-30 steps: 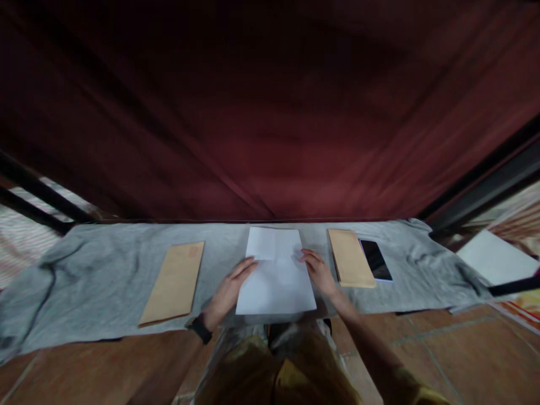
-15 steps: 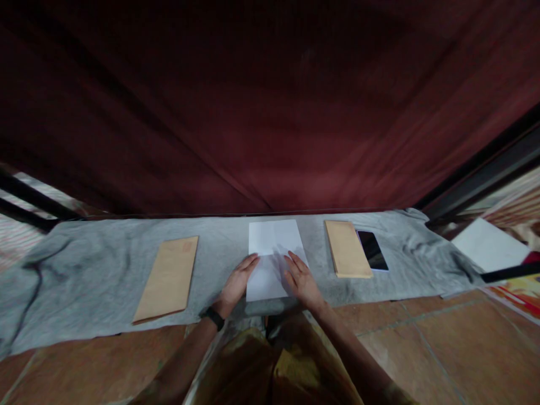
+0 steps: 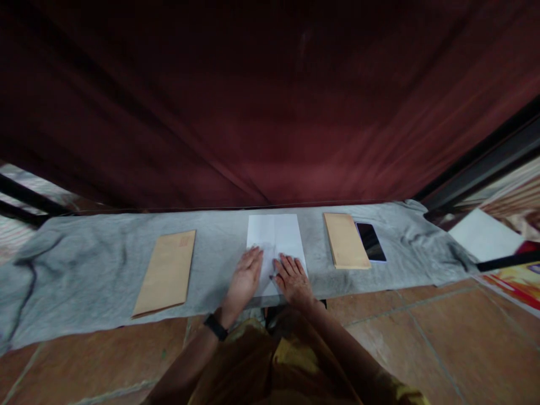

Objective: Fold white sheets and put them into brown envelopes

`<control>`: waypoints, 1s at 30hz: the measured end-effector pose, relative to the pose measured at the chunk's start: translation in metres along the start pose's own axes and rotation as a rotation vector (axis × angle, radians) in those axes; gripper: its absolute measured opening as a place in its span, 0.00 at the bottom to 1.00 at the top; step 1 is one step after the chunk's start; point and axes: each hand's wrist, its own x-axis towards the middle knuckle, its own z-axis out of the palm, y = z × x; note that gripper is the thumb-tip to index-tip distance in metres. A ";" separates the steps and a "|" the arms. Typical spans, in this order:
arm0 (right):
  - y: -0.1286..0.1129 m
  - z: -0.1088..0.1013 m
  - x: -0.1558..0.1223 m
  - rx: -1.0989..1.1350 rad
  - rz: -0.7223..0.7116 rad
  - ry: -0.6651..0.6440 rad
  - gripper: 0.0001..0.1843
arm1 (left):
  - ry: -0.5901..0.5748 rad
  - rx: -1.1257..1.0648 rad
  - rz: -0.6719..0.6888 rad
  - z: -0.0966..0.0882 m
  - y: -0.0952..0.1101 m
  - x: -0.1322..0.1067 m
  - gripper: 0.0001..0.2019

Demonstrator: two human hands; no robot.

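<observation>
Wristband [image 3: 216,326]: dark, on the left wrist, nearer than the paper.
Left hand [image 3: 247,274]: on the paper's left edge, fingers together and extended, pinching nothing visible; probably steadying that side.
Right hand [image 3: 294,281]: palm down on the paper's near right part, fingers slightly spread, likely pressing it flat.
Paper [image 3: 289,233]: white, lying between and beneath the hands, a lengthwise line down its middle, perhaps a crease.
Cloth [image 3: 223,233]: grey, under the paper, presumably as covering.
Envelope [image 3: 166,273]: brown, well left of the paper, apparently kept clear of the hands.
Stack [image 3: 346,242]: brown, right of the paper, seemingly several envelopes, squared up.
Phone [image 3: 371,242]: just beyond the stack, rightward from the paper, seemingly set aside.
Curtain [image 3: 274,140]: red, beyond the paper.
</observation>
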 end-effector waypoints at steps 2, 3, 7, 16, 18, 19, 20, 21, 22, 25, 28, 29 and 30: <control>0.000 0.000 0.000 -0.002 -0.002 -0.007 0.27 | -0.041 0.064 0.017 0.015 0.023 -0.001 0.24; 0.001 0.000 0.000 -0.001 -0.008 -0.010 0.27 | -0.058 0.097 0.000 0.022 0.031 -0.002 0.25; 0.012 -0.002 -0.006 -0.010 -0.022 0.001 0.30 | -0.115 0.188 -0.053 0.034 0.042 -0.011 0.28; 0.036 -0.009 0.000 0.050 0.147 0.075 0.27 | -0.094 0.284 -0.115 0.032 0.048 -0.017 0.30; 0.029 -0.007 0.018 0.104 0.168 0.081 0.28 | -0.094 0.288 -0.125 0.033 0.050 -0.016 0.30; 0.024 -0.004 0.029 0.127 0.142 0.071 0.28 | -0.098 0.289 -0.125 0.032 0.051 -0.015 0.30; 0.019 -0.001 0.040 0.142 0.104 0.054 0.28 | -0.106 0.290 -0.124 0.031 0.051 -0.015 0.29; 0.014 0.003 0.051 0.146 0.063 0.037 0.28 | -0.118 0.290 -0.120 0.030 0.051 -0.015 0.28; 0.010 0.007 0.060 0.142 0.018 0.018 0.27 | -0.133 0.288 -0.116 0.029 0.050 -0.014 0.27; 0.008 0.018 0.084 0.093 -0.076 -0.037 0.25 | -0.157 0.275 -0.116 0.027 0.049 -0.015 0.26; 0.017 0.024 0.100 0.045 -0.116 -0.054 0.25 | -0.139 0.259 -0.112 0.026 0.048 -0.016 0.25; 0.022 0.025 0.105 0.034 -0.115 -0.051 0.25 | -0.129 0.257 -0.109 0.026 0.048 -0.016 0.26; 0.027 0.025 0.109 0.026 -0.107 -0.047 0.25 | -0.121 0.257 -0.106 0.027 0.048 -0.017 0.26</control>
